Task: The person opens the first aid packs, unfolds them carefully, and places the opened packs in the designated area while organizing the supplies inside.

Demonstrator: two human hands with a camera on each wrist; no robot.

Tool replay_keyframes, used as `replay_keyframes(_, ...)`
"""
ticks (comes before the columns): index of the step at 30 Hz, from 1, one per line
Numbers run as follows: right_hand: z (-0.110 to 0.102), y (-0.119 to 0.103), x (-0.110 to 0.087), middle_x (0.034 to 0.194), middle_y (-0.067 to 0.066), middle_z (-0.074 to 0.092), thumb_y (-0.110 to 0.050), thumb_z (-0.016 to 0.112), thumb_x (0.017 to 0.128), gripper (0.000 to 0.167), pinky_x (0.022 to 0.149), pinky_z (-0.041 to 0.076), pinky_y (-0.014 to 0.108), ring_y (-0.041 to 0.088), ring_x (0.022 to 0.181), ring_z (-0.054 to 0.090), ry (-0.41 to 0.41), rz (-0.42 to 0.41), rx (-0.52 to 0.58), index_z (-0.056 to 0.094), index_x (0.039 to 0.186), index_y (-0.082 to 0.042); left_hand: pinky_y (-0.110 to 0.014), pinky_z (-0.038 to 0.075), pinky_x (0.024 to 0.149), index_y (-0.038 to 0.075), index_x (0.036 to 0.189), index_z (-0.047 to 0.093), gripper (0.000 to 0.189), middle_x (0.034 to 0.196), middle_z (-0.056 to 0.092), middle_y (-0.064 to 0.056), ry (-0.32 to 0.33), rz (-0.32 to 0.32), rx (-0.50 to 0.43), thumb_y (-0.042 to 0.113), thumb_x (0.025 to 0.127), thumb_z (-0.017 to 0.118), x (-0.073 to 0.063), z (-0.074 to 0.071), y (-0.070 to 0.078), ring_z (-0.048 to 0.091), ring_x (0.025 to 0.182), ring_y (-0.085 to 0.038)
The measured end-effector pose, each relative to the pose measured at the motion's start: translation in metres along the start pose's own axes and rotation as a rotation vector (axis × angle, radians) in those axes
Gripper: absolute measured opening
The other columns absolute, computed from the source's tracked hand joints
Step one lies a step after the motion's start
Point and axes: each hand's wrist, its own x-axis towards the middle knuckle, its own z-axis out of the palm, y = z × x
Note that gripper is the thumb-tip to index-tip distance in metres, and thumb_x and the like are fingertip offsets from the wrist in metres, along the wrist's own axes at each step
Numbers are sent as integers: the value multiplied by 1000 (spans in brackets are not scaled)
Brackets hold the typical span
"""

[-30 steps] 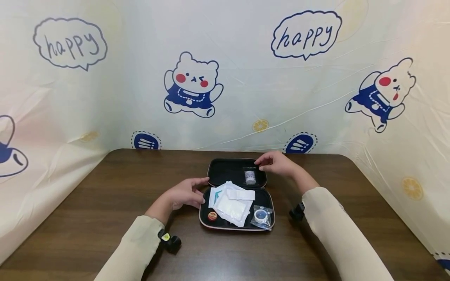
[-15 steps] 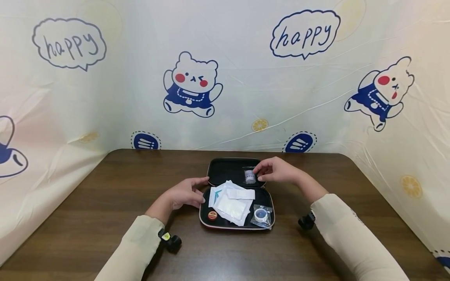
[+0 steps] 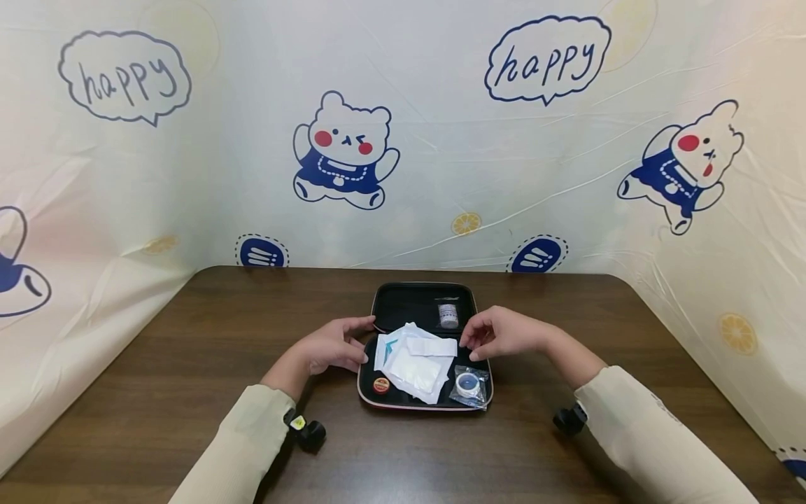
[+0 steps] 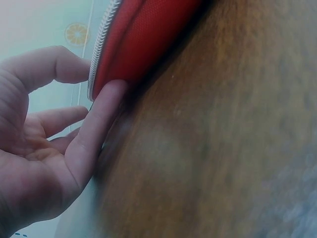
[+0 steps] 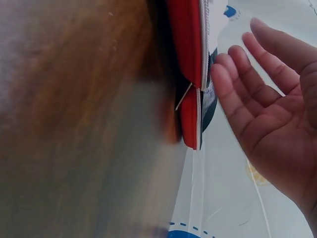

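A zip case (image 3: 403, 406), red outside and black inside, lies unfolded on the table. My left hand (image 3: 330, 346) grips its left edge, with the thumb over the zipper rim and a finger along the red side (image 4: 143, 44). Over the case's right edge hovers my right hand (image 3: 504, 332), fingers loosely bent and holding nothing. White flat packets (image 3: 415, 371) fill the middle of the near half. To their right is a white roll (image 3: 468, 385) in a clear bag, and at the left a small round orange-red tin (image 3: 380, 386). A wrapped white cylinder (image 3: 448, 316) sits in the far half.
The brown wooden table (image 3: 252, 315) runs back to a pale printed cloth (image 3: 434, 161) that hangs behind and on both sides. Each wrist wears a small black camera, such as the left one (image 3: 310, 435).
My right hand has moved from the far half's right corner, past the wrapped cylinder, toward me to the near half's right edge. The left hand stays where it was.
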Motion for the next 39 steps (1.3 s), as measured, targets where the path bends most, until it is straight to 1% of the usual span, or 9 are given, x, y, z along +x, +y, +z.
replay_keyframes(3, 4, -3, -3, 91, 4, 66, -14, 77, 84, 22, 76, 55, 30, 17, 82, 59, -41, 3, -27, 69, 101, -5, -39, 58, 81, 2, 151, 30, 81, 149, 33, -22, -1, 3, 1, -7, 81, 69, 0, 0, 0, 59, 88, -25)
replay_keyframes(6, 9, -5, -5, 90, 3, 66, -18, 79, 82, 23, 74, 54, 29, 17, 81, 59, -66, 15, -56, 69, 100, -8, -39, 58, 81, 3, 151, 31, 81, 149, 34, -22, 1, 2, 4, -7, 81, 69, -1, 0, 1, 59, 88, -25)
replay_keyframes(12, 18, -6, -5, 90, 1, 65, -26, 83, 78, 29, 75, 52, 30, 22, 86, 59, -87, 29, -100, 68, 98, -12, -39, 58, 81, 3, 151, 31, 81, 148, 34, -23, 3, -2, 3, -6, 81, 70, 0, 1, 0, 59, 88, -25)
replay_keyframes(16, 21, -6, -4, 89, -2, 63, -29, 84, 76, 30, 73, 50, 28, 21, 85, 58, -97, 26, -129, 67, 96, -14, -39, 58, 81, 3, 151, 31, 81, 149, 34, -22, 8, -3, 4, -6, 81, 70, 0, 1, -1, 59, 88, -25)
replay_keyframes(22, 24, -9, -2, 86, -2, 61, -23, 87, 73, 34, 71, 49, 26, 18, 82, 57, -103, 32, -118, 64, 97, -14, -39, 58, 81, 3, 151, 31, 80, 149, 34, -22, 7, 0, 8, -7, 81, 70, 0, 1, 0, 59, 88, -25)
replay_keyframes(29, 24, -15, -1, 82, -2, 55, -13, 86, 73, 44, 67, 46, 27, 17, 80, 53, -63, 91, -97, 61, 109, -14, -39, 58, 81, 3, 151, 31, 81, 149, 34, -22, 9, -2, 12, -6, 81, 70, -1, 1, 1, 58, 89, -25)
replay_keyframes(33, 23, -19, -2, 84, 0, 53, -8, 84, 75, 42, 65, 47, 26, 18, 78, 52, -57, 87, -75, 63, 111, -12, -39, 58, 81, 3, 151, 31, 81, 149, 33, -22, 6, -3, 9, -6, 81, 70, 0, 1, 1, 58, 89, -25)
replay_keyframes(39, 18, -17, -2, 93, -1, 58, -4, 79, 79, 35, 75, 53, 29, 19, 87, 55, -57, 45, -37, 64, 110, -11, -39, 58, 81, 3, 151, 30, 82, 150, 33, -22, 2, -5, 11, -5, 81, 71, 0, 1, 0, 59, 90, -25)
